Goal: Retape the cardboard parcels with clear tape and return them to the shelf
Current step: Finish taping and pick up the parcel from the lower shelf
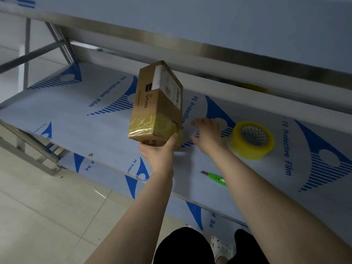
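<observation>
Holding up one cardboard parcel (pixel 158 103), the left hand (pixel 159 152) grips its near bottom end. The thumb is curled up the right edge and the other fingers are wrapped underneath, mostly hidden.

Far left: steel shelf (pixel 76 115) covered in white-and-blue protective film, leg braces behind it, tiled floor (pixel 38 206) below. An upper shelf (pixel 190 25) runs across the top and overhangs the work surface.

The parcel is raised above the shelf, left of centre, long axis tilted away from the camera and top leaning slightly right. It is closed, so the contents cannot be seen. Printed logo on the left face, white shipping label (pixel 168 86) on the upper right face. A band of wrinkled yellowish clear tape (pixel 150 124) wraps the lower end, just above the gripping hand.

The right hand (pixel 206 133) is just right of the parcel, low over the shelf film. Its fingers are spread and relaxed, grasping nothing. Cannot tell if the fingertips touch the film or the box.

A green utility knife (pixel 217 179) lies flat on the shelf near the front edge, partly hidden by the right forearm. The tape roll (pixel 252 140) lies flat on the shelf beside the right wrist. Black trousers and a white perforated shoe (pixel 222 244) show at the bottom.
</observation>
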